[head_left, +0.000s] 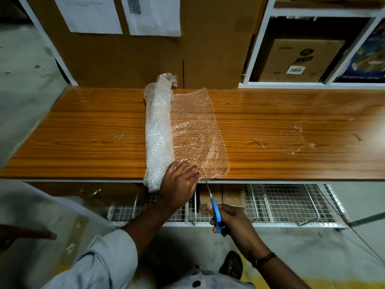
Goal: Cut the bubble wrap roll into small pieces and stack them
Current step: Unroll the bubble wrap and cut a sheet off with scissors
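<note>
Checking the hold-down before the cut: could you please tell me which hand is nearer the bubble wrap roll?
Left. The left hand presses the unrolled sheet beside the near end of the bubble wrap roll; the right hand holds blue scissors off the table edge, farther right.

Wooden shelf (270,130) carries the bubble wrap roll (159,130); its unrolled sheet (198,130) lies flat.

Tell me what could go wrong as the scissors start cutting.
The left hand presses the sheet right beside the scissors blades; its fingers could be nicked. Only the sheet's near end is held, so the far part may shift and the cut run crooked. The roll overhangs the table edge and might slip off.
</note>
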`<state>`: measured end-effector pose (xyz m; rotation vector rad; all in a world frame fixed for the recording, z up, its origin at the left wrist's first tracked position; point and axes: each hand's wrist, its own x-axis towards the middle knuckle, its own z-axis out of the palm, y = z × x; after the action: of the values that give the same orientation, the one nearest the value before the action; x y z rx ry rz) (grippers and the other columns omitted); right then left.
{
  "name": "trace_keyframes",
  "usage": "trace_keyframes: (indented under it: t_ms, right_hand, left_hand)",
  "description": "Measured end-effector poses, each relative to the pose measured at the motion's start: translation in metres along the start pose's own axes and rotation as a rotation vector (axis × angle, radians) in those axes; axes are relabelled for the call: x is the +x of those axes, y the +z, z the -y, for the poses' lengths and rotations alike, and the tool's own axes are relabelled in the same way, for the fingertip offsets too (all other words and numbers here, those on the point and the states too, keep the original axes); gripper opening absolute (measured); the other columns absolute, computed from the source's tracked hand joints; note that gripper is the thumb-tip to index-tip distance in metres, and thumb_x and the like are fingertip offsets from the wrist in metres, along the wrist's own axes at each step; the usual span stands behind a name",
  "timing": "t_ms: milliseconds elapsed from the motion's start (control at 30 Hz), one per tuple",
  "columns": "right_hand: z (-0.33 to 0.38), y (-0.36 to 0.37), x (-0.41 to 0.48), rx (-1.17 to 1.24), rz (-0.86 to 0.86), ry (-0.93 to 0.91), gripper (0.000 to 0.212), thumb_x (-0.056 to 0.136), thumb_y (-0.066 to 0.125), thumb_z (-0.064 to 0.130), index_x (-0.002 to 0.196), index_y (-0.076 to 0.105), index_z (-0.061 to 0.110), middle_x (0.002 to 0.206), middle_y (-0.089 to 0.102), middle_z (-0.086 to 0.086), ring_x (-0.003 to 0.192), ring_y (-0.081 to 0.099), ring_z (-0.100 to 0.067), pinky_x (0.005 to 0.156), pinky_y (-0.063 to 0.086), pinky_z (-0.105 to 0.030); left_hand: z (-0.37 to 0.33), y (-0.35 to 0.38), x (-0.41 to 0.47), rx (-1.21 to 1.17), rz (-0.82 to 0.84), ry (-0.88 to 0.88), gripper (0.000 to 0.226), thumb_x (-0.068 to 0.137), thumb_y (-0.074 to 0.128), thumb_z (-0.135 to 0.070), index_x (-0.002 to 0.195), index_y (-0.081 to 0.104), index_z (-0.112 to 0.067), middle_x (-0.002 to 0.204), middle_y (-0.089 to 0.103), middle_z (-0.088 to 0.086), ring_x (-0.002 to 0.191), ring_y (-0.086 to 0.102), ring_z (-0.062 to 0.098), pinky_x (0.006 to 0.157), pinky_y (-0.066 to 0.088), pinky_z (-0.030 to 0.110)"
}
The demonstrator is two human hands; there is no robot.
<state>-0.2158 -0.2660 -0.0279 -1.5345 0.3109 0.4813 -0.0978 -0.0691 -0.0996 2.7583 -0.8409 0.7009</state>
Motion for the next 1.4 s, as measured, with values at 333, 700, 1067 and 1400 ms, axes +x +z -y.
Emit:
trace_keyframes:
  t_ms: [333, 700, 1067, 1400]
  right_hand:
    - [0.002, 0.007, 0.02, 0.012, -0.068, -0.044, 0.048, 0.072, 0.076, 0.056, 0.091, 0.08, 0.012, 0.074, 0.064, -0.008, 0.06, 0.06, -0.019, 0.054, 0.036, -0.026]
    - [0.001, 0.01, 0.034, 0.045, -0.103, -0.049, 0.039, 0.078, 0.079, 0.041, 0.091, 0.081, 0.004, 0.067, 0.059, -0.01, 0.05, 0.052, -0.018, 0.05, 0.044, -0.021]
    - [0.013, 0.019, 0.052, -0.027, -0.194, -0.057, 0.028, 0.087, 0.08, 0.038, 0.081, 0.081, 0.011, 0.061, 0.065, -0.009, 0.049, 0.056, -0.02, 0.046, 0.041, -0.019]
    - [0.022, 0.019, 0.066, -0.046, -0.219, -0.031, 0.036, 0.087, 0.081, 0.033, 0.069, 0.072, 0.003, 0.061, 0.064, -0.012, 0.043, 0.054, -0.018, 0.044, 0.039, -0.019]
  left_hand:
    - [-0.003, 0.001, -0.003, 0.013, -0.065, 0.023, 0.027, 0.084, 0.075, -0.019, 0.11, 0.08, -0.018, 0.118, 0.076, 0.002, 0.113, 0.066, 0.028, 0.1, 0.046, 0.045]
    - [-0.002, 0.002, -0.003, 0.008, -0.096, 0.043, 0.028, 0.091, 0.062, -0.023, 0.112, 0.08, -0.019, 0.12, 0.076, -0.001, 0.113, 0.066, 0.025, 0.1, 0.044, 0.044]
    - [0.005, -0.001, -0.003, -0.04, -0.134, 0.089, 0.027, 0.093, 0.063, -0.025, 0.114, 0.079, -0.019, 0.119, 0.076, -0.002, 0.11, 0.068, 0.024, 0.102, 0.039, 0.043]
    - [0.013, -0.003, -0.005, -0.115, -0.124, 0.122, 0.029, 0.095, 0.059, -0.024, 0.116, 0.079, -0.018, 0.119, 0.076, -0.003, 0.112, 0.068, 0.023, 0.101, 0.044, 0.045]
